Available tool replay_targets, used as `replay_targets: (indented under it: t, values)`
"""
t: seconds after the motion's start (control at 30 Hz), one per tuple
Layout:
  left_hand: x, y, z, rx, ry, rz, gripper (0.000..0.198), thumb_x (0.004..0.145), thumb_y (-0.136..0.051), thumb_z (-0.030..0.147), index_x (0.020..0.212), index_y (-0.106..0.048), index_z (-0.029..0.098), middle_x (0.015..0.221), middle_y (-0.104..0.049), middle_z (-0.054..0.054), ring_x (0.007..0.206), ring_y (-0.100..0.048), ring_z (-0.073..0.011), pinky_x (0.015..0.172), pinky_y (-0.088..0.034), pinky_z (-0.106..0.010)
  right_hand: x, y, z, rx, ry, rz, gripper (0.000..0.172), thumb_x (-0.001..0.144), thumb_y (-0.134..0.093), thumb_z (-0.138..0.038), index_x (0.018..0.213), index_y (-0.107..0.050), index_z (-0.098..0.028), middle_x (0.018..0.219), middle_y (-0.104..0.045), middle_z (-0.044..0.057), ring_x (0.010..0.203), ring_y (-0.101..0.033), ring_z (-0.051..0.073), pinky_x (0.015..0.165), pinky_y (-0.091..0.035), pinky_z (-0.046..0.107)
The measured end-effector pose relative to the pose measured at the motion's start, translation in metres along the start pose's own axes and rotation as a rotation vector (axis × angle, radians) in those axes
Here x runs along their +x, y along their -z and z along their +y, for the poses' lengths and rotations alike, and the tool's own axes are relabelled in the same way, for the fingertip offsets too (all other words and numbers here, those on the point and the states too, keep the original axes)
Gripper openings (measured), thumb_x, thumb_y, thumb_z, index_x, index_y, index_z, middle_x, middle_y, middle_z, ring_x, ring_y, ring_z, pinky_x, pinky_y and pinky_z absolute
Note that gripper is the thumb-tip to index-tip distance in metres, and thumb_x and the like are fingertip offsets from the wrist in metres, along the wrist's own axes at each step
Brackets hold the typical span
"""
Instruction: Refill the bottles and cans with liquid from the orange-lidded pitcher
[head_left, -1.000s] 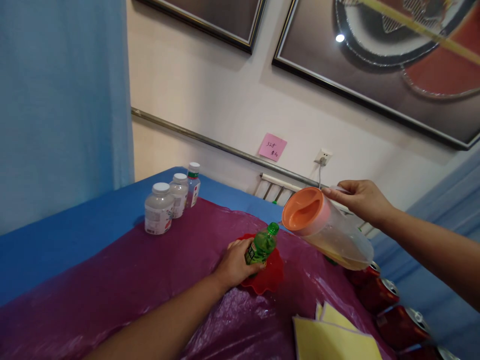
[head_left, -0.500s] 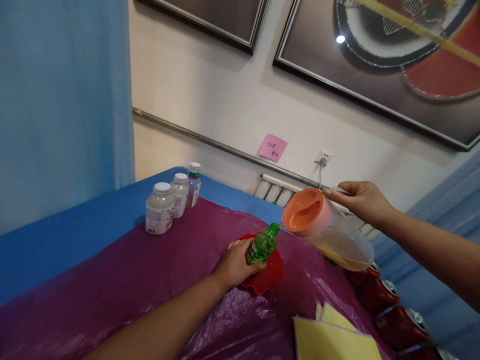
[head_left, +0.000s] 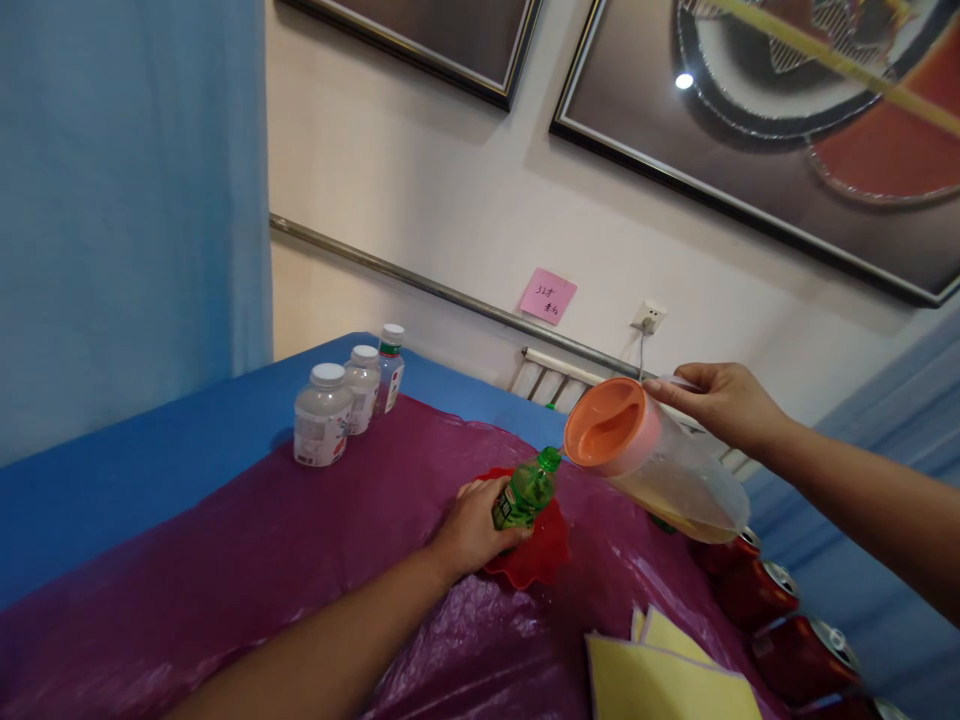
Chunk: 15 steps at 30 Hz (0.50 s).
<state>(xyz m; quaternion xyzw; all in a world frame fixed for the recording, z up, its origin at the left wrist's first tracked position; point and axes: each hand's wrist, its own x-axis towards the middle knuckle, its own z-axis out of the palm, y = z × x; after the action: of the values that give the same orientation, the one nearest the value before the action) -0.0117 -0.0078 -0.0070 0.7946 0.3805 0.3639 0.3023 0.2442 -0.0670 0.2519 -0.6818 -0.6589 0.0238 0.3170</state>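
Note:
My left hand (head_left: 474,530) is wrapped round a green plastic bottle (head_left: 531,488), uncapped and leaning to the right. Beneath the bottle lies a red scalloped dish (head_left: 551,548), partly covered by my hand. My right hand (head_left: 724,400) grips the handle of a clear pitcher (head_left: 697,490) with an orange lid (head_left: 609,424). The pitcher is tipped to the left, its lidded end close beside the bottle's mouth. Some pale yellow-brown liquid lies along its lower side. Whether a stream runs between the two is hard to make out.
Two white-capped jars (head_left: 322,418) and a slimmer bottle (head_left: 390,372) stand at the back left. Yellow cloths (head_left: 667,680) lie at the front right, near several red cans (head_left: 802,650). Purple plastic sheeting (head_left: 337,560) covers much of the blue table (head_left: 225,430).
Almost nothing differs. The whole view has shifted very slightly, while both hands keep their hold on the bottle and the pitcher.

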Motion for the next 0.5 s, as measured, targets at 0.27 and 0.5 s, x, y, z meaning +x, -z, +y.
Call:
replay_targets:
  t: [0.27, 0.5]
  values:
    - [0.0001, 0.0002, 0.001, -0.001, 0.003, -0.006, 0.052, 0.068, -0.086, 0.04, 0.115, -0.068, 0.028, 0.115, -0.075, -0.004, 0.109, -0.065, -0.0309, 0.096, -0.045, -0.039, 0.0008, 0.0009, 0.0017, -0.012, 0.029, 0.005, 0.069, 0.068, -0.068, -0.083, 0.052, -0.037, -0.023, 0.05, -0.03, -0.005, 0.047, -0.029, 0.009, 0.042, -0.022, 0.025]
    - [-0.0002, 0.0004, 0.001, -0.008, -0.001, -0.006, 0.049, 0.069, -0.084, 0.042, 0.113, -0.069, 0.028, 0.114, -0.075, -0.003, 0.108, -0.065, -0.0306, 0.095, -0.045, -0.039, 0.0, -0.0002, 0.0007, 0.002, 0.024, 0.005, 0.069, 0.066, -0.068, -0.083, 0.052, -0.039, -0.023, 0.049, -0.031, -0.005, 0.046, -0.029, 0.009, 0.041, -0.022, 0.025]
